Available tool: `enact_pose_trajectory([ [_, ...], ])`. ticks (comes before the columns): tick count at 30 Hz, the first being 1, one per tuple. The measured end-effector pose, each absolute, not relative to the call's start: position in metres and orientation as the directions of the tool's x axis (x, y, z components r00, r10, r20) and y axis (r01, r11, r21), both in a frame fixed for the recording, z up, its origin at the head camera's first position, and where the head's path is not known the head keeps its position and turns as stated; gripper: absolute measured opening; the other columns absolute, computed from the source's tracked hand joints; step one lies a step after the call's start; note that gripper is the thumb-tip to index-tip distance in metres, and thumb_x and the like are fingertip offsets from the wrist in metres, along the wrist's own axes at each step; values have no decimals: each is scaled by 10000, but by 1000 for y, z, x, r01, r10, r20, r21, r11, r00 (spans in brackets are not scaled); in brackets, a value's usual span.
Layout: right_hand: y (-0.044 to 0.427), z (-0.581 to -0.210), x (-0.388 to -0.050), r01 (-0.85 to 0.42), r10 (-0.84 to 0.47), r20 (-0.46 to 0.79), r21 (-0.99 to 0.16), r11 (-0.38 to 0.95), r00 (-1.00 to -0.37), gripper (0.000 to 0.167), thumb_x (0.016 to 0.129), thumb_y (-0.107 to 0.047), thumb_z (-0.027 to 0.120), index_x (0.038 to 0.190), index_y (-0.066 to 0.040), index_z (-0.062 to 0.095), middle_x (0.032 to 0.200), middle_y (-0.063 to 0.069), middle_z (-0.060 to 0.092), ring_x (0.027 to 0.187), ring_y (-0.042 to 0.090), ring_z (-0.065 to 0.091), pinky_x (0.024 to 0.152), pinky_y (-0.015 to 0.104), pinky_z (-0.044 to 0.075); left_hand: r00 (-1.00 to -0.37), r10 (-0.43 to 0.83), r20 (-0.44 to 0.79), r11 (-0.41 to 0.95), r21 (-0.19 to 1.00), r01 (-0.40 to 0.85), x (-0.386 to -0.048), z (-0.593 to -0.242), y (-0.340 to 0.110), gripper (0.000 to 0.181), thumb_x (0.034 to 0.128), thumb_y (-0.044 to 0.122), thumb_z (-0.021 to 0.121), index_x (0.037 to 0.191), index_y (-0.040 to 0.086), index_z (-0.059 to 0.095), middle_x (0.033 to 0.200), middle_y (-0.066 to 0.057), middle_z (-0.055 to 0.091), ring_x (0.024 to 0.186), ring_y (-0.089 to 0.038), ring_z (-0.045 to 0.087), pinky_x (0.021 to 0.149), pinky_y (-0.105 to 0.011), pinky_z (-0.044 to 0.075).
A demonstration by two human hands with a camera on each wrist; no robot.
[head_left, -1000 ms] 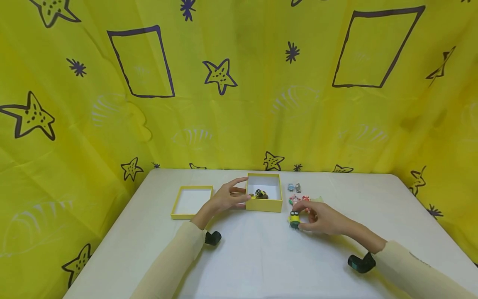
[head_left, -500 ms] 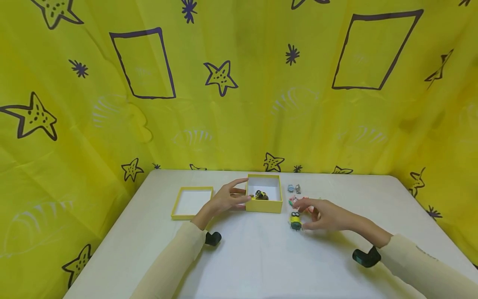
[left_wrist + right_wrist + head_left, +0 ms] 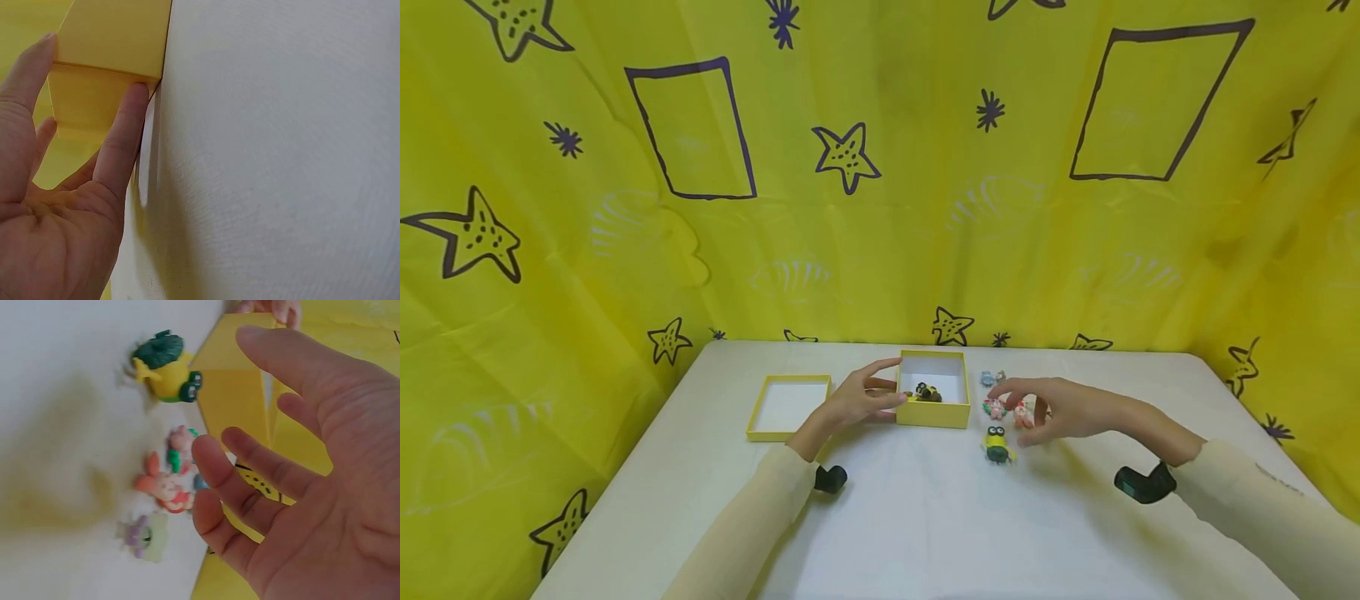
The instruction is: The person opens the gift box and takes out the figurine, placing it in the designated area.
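Note:
My left hand [image 3: 859, 402] is at the left side of a yellow box [image 3: 934, 416] with a white inside. Its fairly straight fingers touch the box's wall and edge, as the left wrist view shows. Several small dark-and-yellow figures [image 3: 928, 392] lie in the box. My right hand [image 3: 1071, 407] hovers over the toys with its fingers spread and relaxed, holding nothing. A goggle-eyed yellow-and-green toy figure [image 3: 997, 447] is on the table near its thumb. Close to the fingertips are a pink figure with green parts [image 3: 995, 408] and a red-and-pink figure [image 3: 167, 487].
A shallow yellow lid [image 3: 789, 407], white inside, lies left of the box. Two small bluish and grey figures [image 3: 989, 378] are beyond the right hand. A pale green-and-purple figure [image 3: 145, 537] shows in the right wrist view. A yellow curtain [image 3: 880, 217] hangs behind the white table [image 3: 880, 517].
My right hand has let go of the goggle-eyed figure, which stays on the table right of the box. That hand has moved away and toward the other toys. My left hand keeps its place.

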State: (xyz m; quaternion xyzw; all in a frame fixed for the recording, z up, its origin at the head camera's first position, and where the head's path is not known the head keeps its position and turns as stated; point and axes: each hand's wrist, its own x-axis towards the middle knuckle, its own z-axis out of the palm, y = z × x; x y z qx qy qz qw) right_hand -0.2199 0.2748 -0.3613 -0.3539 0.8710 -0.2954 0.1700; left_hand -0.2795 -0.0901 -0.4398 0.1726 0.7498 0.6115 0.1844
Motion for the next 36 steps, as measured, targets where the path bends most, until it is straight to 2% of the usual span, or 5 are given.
enact_pose_trajectory([
  [4, 269, -350, -223, -523, -723, -100, -624, 581, -684, 636, 930, -272, 786, 1485, -178, 491, 1286, 172, 628, 864, 182, 648, 742, 312, 567, -872, 485, -66, 188, 982, 31, -279, -440, -90, 779, 942, 161, 774, 1605, 173, 365, 1427, -273, 514, 1157, -305, 661, 887, -422, 611],
  [11, 257, -337, -232, -447, -688, -152, -658, 606, -709, 706, 925, -275, 791, 1529, -230, 429, 1381, 175, 563, 962, 234, 644, 694, 410, 613, -873, 485, -58, 194, 980, 43, -281, -441, -90, 771, 944, 172, 774, 1602, 170, 371, 1427, -274, 519, 1157, -300, 660, 882, -412, 613],
  [16, 247, -335, -239, -483, -697, -118, -640, 598, -707, 720, 924, -280, 795, 1542, -224, 428, 1388, 160, 557, 940, 210, 648, 741, 374, 589, -873, 484, -61, 198, 979, 42, -280, -440, -90, 773, 944, 173, 774, 1603, 175, 370, 1427, -275, 519, 1141, -294, 670, 875, -409, 615],
  [27, 230, -334, -256, -514, -724, -78, -652, 557, -686, 747, 931, -228, 789, 1565, -178, 397, 1423, 265, 500, 913, 233, 638, 756, 370, 579, -880, 471, -62, 187, 982, 31, -278, -439, -90, 772, 939, 157, 777, 1599, 164, 376, 1415, -271, 523, 1141, -300, 667, 876, -423, 615],
  [36, 217, -340, -272, -519, -705, -59, -633, 573, -707, 744, 923, -210, 795, 1559, -175, 412, 1380, 188, 568, 891, 227, 650, 712, 344, 597, -875, 479, -70, 181, 983, 20, -278, -437, -89, 774, 941, 151, 774, 1601, 166, 369, 1420, -280, 515, 1143, -310, 664, 883, -435, 612],
])
